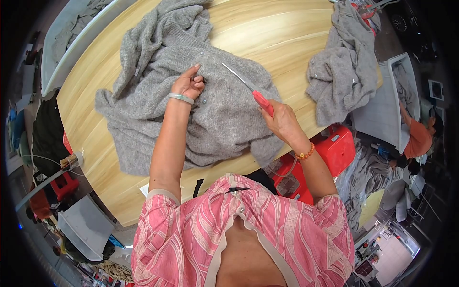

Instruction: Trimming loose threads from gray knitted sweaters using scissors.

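Observation:
A grey fuzzy knit sweater (229,110) lies spread and rumpled on the pale wooden table (267,28), with a few small shiny bits on its surface. My left hand (190,85) rests over its middle, fingers curled in and the index finger stretched toward the far side; whatever the curled fingers may hold is hidden. In my right hand (282,119) is a red-handled tool (260,100) with a slim metal shaft, gripped by its handle. The shaft's tip points far left, above the knit; whether it touches, I cannot tell.
Another grey knit garment (342,71) lies bunched at the table's right. White bins (382,115) with grey knits stand right and far left. A red stool (334,149) is by the table's right edge. Beyond it, another person (418,138) in orange reaches toward a bin.

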### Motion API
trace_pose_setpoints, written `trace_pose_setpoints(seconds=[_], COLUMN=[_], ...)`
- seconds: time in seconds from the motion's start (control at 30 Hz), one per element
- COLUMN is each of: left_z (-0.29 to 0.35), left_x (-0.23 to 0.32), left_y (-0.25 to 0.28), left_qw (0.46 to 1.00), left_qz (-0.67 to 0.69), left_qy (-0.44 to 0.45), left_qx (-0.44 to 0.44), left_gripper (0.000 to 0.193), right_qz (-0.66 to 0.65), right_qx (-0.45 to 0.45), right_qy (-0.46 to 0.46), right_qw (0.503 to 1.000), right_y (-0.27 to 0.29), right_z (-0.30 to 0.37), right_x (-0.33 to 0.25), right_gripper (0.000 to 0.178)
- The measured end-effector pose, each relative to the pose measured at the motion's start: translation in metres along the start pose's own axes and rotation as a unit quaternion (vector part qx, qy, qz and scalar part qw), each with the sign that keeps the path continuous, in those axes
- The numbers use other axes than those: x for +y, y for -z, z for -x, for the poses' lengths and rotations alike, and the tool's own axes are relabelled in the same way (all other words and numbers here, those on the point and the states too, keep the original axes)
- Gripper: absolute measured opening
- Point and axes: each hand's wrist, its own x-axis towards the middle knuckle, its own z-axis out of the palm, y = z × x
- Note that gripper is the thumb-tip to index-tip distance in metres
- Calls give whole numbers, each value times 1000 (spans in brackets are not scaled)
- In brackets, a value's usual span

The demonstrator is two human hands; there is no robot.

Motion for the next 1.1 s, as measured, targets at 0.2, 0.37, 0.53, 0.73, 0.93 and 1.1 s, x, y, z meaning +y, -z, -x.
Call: trace_pose_setpoints(seconds=[0.2, 0.37, 0.53, 0.73, 0.93, 1.1], left_z=[4, 8, 13, 10, 9, 21], left_x=[-6, -7, -11, -21, -23, -32], left_y=[0, 2, -5, 6, 6, 22], left_qw=[999, 997, 972, 714, 843, 917], left_qz=[-11, -46, -140, -480, -367, -336], left_qy=[-32, -65, -185, -504, -392, -205], left_qx=[-21, -7, 41, 74, 23, 60], left_gripper=[12, 15, 15, 20, 30, 15], right_qz=[-3, 0, -5, -52, -57, -55], right_qx=[6, 3, 2, -9, -3, -7], right_qy=[14, 21, 24, 7, 4, 2], right_qw=[1000, 1000, 1000, 999, 998, 998], right_y=[-3, -4, -6, -5, -8, -7], right_z=[2, 3, 6, 8, 4, 6], right_x=[3, 2, 6, 3, 2, 4], right_gripper=[23, 23, 23, 24, 24, 24])
